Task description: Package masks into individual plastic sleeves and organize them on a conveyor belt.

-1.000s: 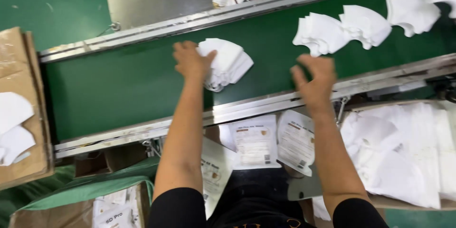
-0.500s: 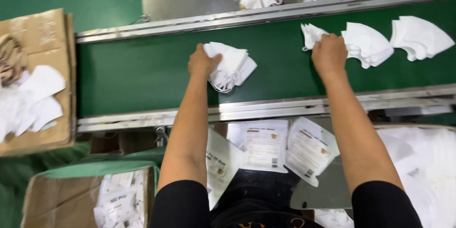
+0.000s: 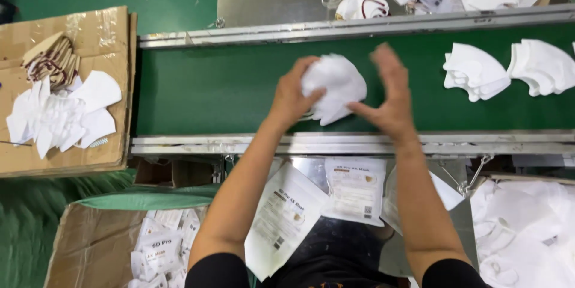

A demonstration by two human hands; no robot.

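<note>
Green belt [image 3: 209, 90] fills the middle of the view, framed by metal rails. A stack of white masks [image 3: 335, 87] is held just above it, near the front rail [image 3: 299, 143]. The left hand [image 3: 292, 95] is curled round the stack's left side, fingers closed on it. The right hand [image 3: 389, 97] is blurred; its fingers appear spread and loosely cupped at the stack's right edge, and firm contact cannot be told. More masks [image 3: 476, 72] lie well apart on the belt to the right. Printed pouches [image 3: 356, 189] are laid below the rail, and a carton [image 3: 66, 84] with loose masks sits at left. Since the stack seems gripped from one side only, it could fan out and drop masks onto the belt. A slipped mask could also fall between rail and pouches.
</note>
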